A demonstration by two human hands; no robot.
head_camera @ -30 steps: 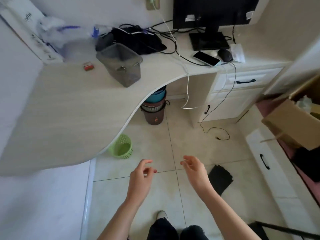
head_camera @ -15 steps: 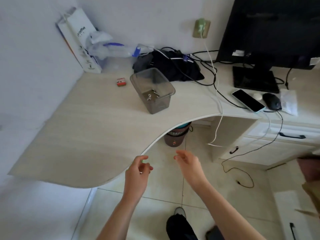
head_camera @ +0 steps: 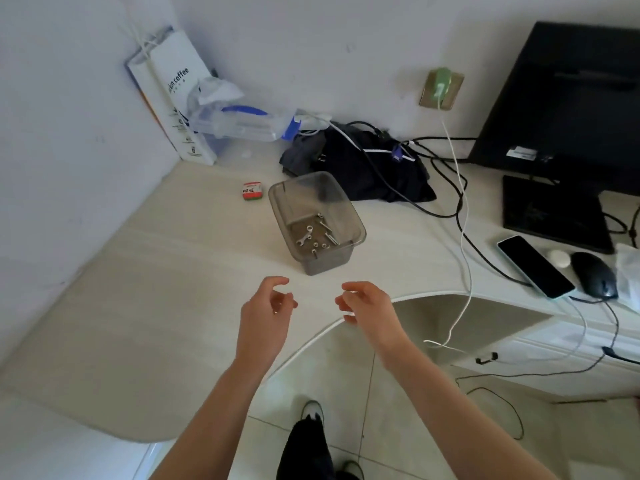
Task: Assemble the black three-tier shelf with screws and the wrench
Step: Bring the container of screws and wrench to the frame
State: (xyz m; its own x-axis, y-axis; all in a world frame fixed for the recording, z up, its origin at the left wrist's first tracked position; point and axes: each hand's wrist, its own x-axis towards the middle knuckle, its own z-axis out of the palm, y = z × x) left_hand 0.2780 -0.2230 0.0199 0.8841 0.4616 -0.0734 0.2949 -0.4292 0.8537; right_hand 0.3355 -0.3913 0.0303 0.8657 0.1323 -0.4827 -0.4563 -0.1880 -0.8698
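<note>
Bin (head_camera: 313, 216) stands on the worktop (head_camera: 138, 306), holding wrench (head_camera: 305, 236) and screws (head_camera: 320, 244). My left grip (head_camera: 265, 315) and right grip (head_camera: 369, 306) hover near it, fingers loosely curled, empty.

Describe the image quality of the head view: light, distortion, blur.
Head view: soft, even daylight, faint shadows; wide-angle bending curves the desk edge and walls; the monitor is dark, detail lost; the wrench and screws in the grey bin read fairly sharp; both hands slightly soft.
</note>
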